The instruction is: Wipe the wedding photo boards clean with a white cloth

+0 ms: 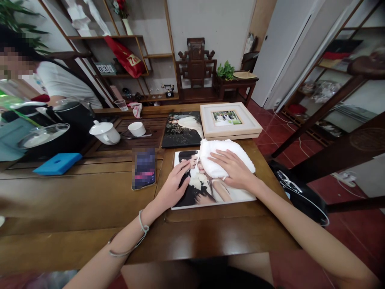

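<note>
A photo album [240, 194] with a couple on its cover lies flat on the table in front of me. My left hand [174, 184] rests at the album's left side, fingers stretched out and nothing in them. On the album's upper right part sits a folded white towel [245, 158]. My right hand [231, 166] lies flat on this towel with its fingers extended, pressing it against the cover. The part of the cover beneath the towel is hidden.
Behind the album lie a dark photo panel [182, 136] and a pale framed photo [255, 124]. To the left are a phone [144, 168], a white cup [136, 129], a lidded teacup [105, 133] and a blue block [58, 163]. A person [66, 82] sits at far left.
</note>
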Demonstrator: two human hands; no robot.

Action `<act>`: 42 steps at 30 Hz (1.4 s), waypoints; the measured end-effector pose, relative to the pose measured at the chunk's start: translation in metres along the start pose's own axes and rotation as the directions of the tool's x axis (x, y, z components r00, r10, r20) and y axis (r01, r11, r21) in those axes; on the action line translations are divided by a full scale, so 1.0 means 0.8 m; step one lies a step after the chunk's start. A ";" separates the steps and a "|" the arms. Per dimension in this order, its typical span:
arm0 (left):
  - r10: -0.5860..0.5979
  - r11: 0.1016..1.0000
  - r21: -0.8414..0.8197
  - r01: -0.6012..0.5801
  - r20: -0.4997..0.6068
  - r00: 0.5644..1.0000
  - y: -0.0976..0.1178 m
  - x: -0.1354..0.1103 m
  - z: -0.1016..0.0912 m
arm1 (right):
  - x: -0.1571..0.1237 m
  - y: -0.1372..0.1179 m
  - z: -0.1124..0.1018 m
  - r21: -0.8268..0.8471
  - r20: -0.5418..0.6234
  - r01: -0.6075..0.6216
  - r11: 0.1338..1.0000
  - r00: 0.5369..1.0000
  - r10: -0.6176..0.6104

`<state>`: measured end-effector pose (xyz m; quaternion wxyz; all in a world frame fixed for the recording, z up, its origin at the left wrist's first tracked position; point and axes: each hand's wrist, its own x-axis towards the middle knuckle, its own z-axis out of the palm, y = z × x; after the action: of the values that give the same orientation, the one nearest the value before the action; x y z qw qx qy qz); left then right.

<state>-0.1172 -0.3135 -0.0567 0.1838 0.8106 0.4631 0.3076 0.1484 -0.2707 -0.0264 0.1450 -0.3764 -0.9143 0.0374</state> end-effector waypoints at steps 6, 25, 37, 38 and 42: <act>0.002 1.000 -0.005 -0.002 -0.009 1.000 -0.002 -0.001 0.001 | 0.001 0.005 0.001 -0.048 0.002 -0.074 0.996 0.997 0.074; -0.015 1.000 0.024 0.015 0.005 1.000 -0.002 -0.001 0.001 | -0.012 -0.002 0.000 -0.046 -0.005 -0.025 0.999 1.000 0.025; -0.005 1.000 0.014 0.005 -0.021 1.000 -0.003 -0.001 0.003 | -0.014 0.000 0.001 -0.011 -0.008 -0.022 1.000 1.000 0.022; -0.011 1.000 0.017 0.011 -0.016 1.000 -0.002 -0.001 0.003 | -0.014 0.001 0.001 -0.011 -0.009 -0.022 1.000 1.000 0.022; -0.029 0.999 0.021 0.029 0.001 1.000 0.000 0.000 0.001 | -0.011 0.001 0.000 -0.003 -0.005 -0.030 1.000 1.000 0.030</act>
<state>-0.1168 -0.3137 -0.0573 0.1800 0.8061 0.4778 0.2993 0.1547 -0.2763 -0.0289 0.1461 -0.3905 -0.9082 0.0372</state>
